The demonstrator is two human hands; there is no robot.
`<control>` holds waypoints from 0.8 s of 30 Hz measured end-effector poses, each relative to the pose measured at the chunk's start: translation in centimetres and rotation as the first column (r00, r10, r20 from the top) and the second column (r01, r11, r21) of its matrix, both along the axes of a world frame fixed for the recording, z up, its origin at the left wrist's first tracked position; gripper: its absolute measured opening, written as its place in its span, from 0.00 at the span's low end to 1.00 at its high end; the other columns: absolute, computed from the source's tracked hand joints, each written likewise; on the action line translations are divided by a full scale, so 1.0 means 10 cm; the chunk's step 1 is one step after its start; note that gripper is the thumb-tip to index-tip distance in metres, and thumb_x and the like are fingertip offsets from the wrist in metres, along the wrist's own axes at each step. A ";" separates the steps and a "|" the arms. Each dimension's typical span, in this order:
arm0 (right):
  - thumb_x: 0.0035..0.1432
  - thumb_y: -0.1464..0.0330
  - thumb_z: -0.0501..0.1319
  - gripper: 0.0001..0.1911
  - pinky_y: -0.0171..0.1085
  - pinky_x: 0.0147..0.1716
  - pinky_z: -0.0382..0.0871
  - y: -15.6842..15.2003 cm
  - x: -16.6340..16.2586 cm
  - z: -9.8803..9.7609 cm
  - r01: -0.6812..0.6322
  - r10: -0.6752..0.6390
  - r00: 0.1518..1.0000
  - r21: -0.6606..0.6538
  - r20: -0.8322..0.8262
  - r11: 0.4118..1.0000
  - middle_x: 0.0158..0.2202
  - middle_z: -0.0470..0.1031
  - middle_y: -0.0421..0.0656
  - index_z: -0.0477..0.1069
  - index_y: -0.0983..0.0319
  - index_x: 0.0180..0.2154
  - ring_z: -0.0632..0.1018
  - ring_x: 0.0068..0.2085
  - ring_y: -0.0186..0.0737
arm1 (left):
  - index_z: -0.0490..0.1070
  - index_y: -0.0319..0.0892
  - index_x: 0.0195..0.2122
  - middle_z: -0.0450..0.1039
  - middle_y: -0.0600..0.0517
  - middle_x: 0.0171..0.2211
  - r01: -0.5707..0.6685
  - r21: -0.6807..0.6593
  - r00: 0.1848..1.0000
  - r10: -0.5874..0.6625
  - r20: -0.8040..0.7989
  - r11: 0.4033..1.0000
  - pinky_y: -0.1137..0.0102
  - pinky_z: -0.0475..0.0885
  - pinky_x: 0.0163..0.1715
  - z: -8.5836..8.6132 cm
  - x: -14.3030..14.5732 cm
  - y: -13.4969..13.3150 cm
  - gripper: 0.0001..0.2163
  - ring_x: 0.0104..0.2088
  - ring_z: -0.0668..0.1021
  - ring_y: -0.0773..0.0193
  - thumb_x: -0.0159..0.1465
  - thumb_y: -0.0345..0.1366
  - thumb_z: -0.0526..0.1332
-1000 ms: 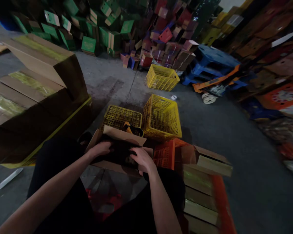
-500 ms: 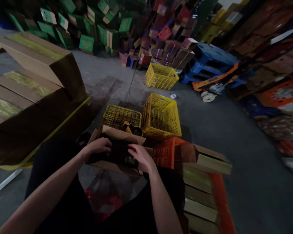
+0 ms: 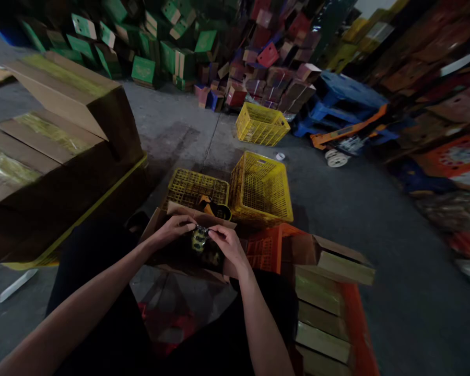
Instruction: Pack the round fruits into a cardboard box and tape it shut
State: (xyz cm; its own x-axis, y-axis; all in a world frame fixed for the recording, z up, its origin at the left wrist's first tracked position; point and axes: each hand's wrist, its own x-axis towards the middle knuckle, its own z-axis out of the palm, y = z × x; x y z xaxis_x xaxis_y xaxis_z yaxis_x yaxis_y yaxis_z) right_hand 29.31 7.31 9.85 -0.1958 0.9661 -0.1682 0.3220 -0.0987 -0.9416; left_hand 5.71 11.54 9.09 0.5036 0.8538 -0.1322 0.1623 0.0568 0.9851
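Note:
An open cardboard box (image 3: pixel 172 270) stands between my knees with its flaps up; its inside is mostly dark. Over it, my left hand (image 3: pixel 177 227) and my right hand (image 3: pixel 225 241) pinch the top edge of a small clear plastic bag (image 3: pixel 199 238) with a yellow-and-dark pattern or contents. The bag hangs between my fingertips, its lower end inside the box. What exactly it contains is too dim to make out. Just beyond the far flap, a yellow-and-black tape dispenser (image 3: pixel 215 208) lies on an upturned yellow crate (image 3: pixel 196 184).
An open yellow crate (image 3: pixel 262 188) stands ahead, another yellow crate (image 3: pixel 261 124) behind it. Closed cartons (image 3: pixel 55 141) are stacked at left. An orange crate (image 3: pixel 264 249) and flat-packed cartons (image 3: pixel 323 313) are at right. A pallet jack (image 3: pixel 348 133) stands by blue pallets (image 3: pixel 344 94).
My hands, apart inside the box before, have come up and closer together. They now hold the plastic bag stretched between them. The view has shifted slightly.

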 end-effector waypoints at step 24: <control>0.61 0.57 0.63 0.16 0.42 0.46 0.75 0.01 -0.01 -0.02 0.107 -0.109 0.979 -0.018 -0.170 0.994 0.46 0.79 0.43 0.77 0.56 0.48 0.79 0.45 0.45 | 0.69 0.39 0.54 0.78 0.46 0.46 0.048 -0.149 0.990 -0.028 0.135 0.988 0.63 0.71 0.47 -0.12 0.09 -0.06 0.32 0.46 0.78 0.52 0.51 0.42 0.76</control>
